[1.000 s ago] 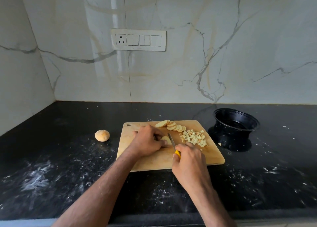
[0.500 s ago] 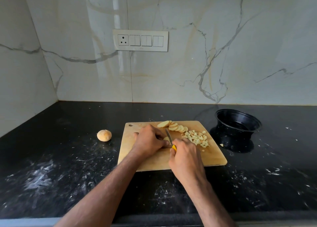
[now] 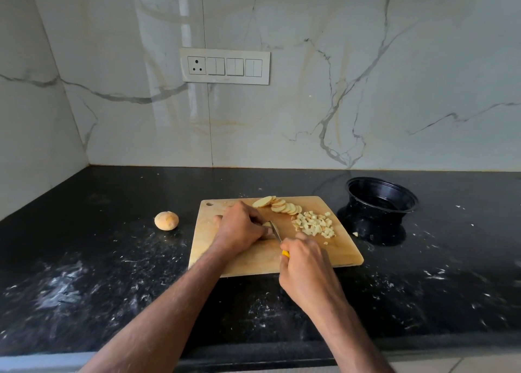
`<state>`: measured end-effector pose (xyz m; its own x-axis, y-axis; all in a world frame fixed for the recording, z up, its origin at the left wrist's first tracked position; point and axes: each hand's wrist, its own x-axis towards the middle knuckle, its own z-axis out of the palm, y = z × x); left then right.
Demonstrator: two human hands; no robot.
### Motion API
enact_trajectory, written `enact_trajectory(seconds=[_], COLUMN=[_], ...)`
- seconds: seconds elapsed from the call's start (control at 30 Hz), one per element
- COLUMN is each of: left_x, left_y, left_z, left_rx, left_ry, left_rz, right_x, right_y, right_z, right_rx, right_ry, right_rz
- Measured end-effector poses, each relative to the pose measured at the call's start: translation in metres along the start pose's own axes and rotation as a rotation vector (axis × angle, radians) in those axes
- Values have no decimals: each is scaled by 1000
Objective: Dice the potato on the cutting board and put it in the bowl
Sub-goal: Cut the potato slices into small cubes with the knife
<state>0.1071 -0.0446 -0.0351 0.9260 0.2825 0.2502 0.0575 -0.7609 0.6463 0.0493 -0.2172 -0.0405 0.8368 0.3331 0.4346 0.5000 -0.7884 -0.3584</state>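
Left hand [image 3: 239, 226] pins potato piece [image 3: 266, 224] on board; right hand [image 3: 306, 262] grips knife [image 3: 275, 231] alongside.

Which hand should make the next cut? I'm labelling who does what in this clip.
The right hand: it already grips the knife by its yellow handle, blade against the potato piece. The left hand holds that piece on the cutting board, so it should probably keep steadying.
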Motion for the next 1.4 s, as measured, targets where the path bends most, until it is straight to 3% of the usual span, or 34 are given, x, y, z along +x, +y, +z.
enact_trajectory(seconds=[0.4,1.4], left_x=[-10,-6], left_y=[-8,1], left_z=[-14,-13], left_rx=[-161,-193], left_ry=[-43,-87], left_rz=[88,-56], right_x=[-5,20], right_y=[10,-13], right_z=[-8,14], right_rx=[55,35], right_ry=[129,90], right_rz=[68,45])
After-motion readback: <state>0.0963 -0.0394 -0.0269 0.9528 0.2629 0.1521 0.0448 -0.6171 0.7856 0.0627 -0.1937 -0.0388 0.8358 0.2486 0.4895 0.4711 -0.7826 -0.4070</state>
